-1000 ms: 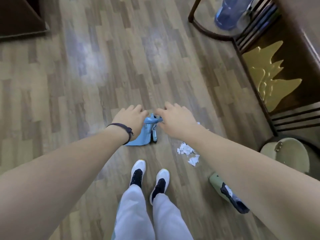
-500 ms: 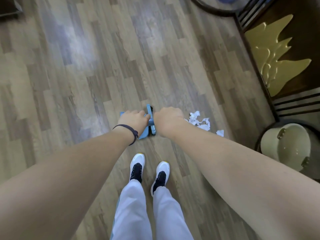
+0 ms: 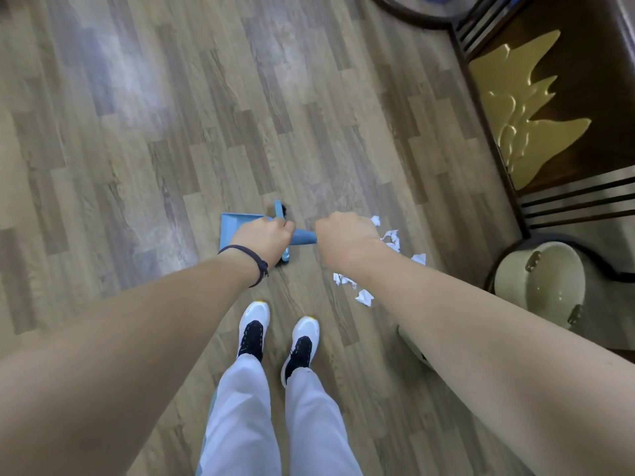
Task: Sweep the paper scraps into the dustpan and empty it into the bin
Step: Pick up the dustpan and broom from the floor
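A blue dustpan (image 3: 237,228) lies on the wooden floor ahead of my feet. Across it sits a blue brush (image 3: 279,209) with dark bristles. My left hand (image 3: 263,240) is closed over the brush and hides part of the pan. My right hand (image 3: 347,237) is closed on the end of the blue handle (image 3: 304,237) that runs between my hands. White paper scraps (image 3: 391,238) lie just right of my right hand, with more scraps (image 3: 364,297) nearer my feet. An open cream bin (image 3: 539,283) stands at the right.
Dark wooden furniture with a gold inlay (image 3: 522,108) runs along the right side, behind the bin. A pale green object (image 3: 410,340) shows on the floor under my right forearm, mostly hidden. My two shoes (image 3: 275,338) stand close behind the dustpan. Bare floor stretches left and ahead.
Both hands went from reaching with spread fingers to closed fists on the blue tools. My hands have since drawn slightly apart, exposing the handle between them. The view tilted down.
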